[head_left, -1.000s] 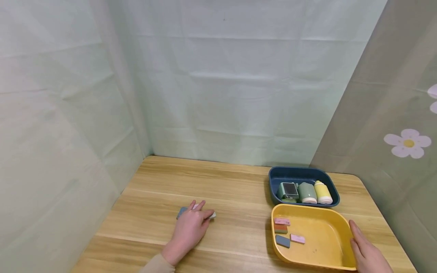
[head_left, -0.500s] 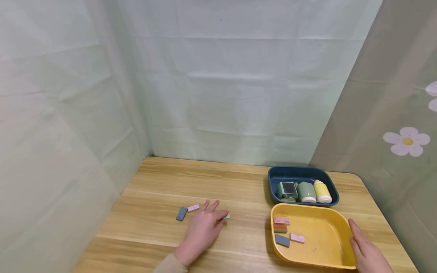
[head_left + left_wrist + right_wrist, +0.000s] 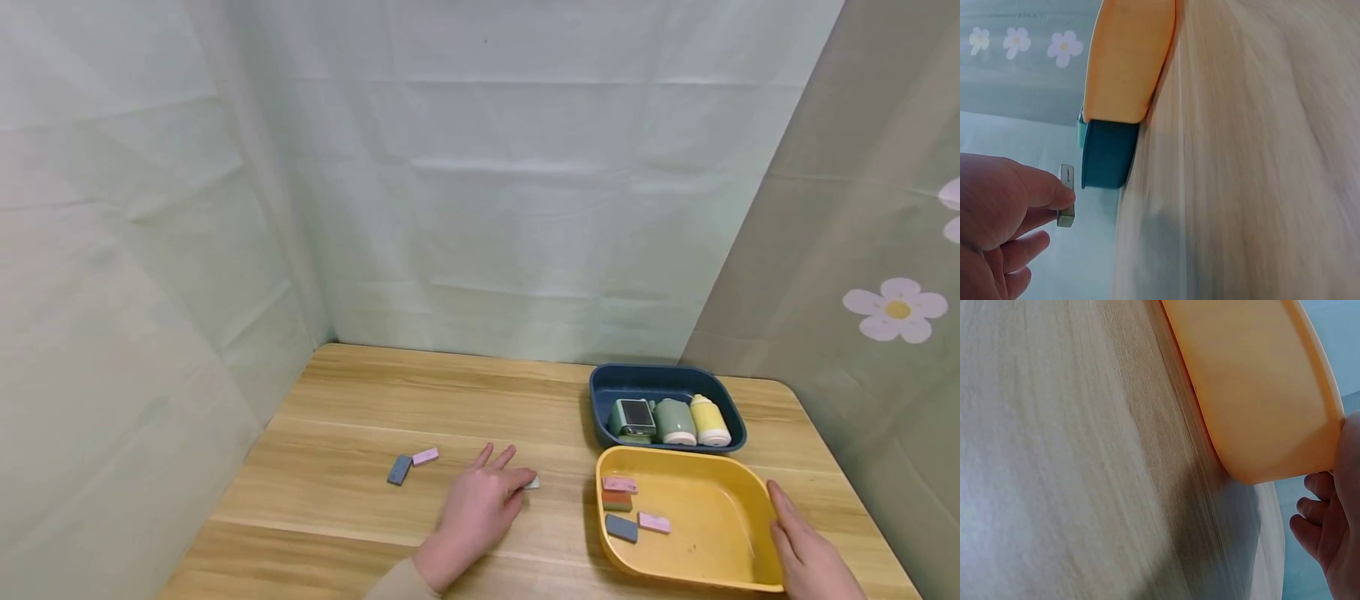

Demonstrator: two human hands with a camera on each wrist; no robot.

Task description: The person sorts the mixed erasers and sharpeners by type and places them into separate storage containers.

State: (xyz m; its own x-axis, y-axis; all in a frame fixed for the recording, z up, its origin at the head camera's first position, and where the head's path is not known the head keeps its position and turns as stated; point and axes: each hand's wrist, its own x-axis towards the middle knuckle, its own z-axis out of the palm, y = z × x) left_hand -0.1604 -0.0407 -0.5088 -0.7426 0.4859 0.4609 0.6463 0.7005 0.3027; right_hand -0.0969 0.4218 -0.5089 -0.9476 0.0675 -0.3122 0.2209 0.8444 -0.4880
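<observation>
My left hand [image 3: 480, 504] pinches a small pale grey-green eraser [image 3: 532, 483] between thumb and fingers, low over the middle of the table. In the left wrist view the eraser [image 3: 1067, 178] stands out past the fingertips. My right hand [image 3: 810, 546] holds the right end of the yellow tray [image 3: 712, 575], thumb by its rim; in the right wrist view several fingers curl beside the tray's end. Inside the tray at its left lie two pink erasers [image 3: 654, 522], a blue-grey one [image 3: 622, 527] and a red-brown and green one [image 3: 617, 502].
A blue-grey eraser [image 3: 400, 469] and a pink eraser [image 3: 425, 457] lie on the wooden table [image 3: 352, 392] to the left. Behind the yellow tray stands a dark blue tray [image 3: 630, 379] holding a green boxy item [image 3: 633, 417], a green rounded one [image 3: 675, 421] and a yellow-and-white bottle [image 3: 709, 421].
My left hand has moved right with the pale eraser, uncovering the blue-grey and pink erasers on the table. The right hand and the yellow tray stay where they were.
</observation>
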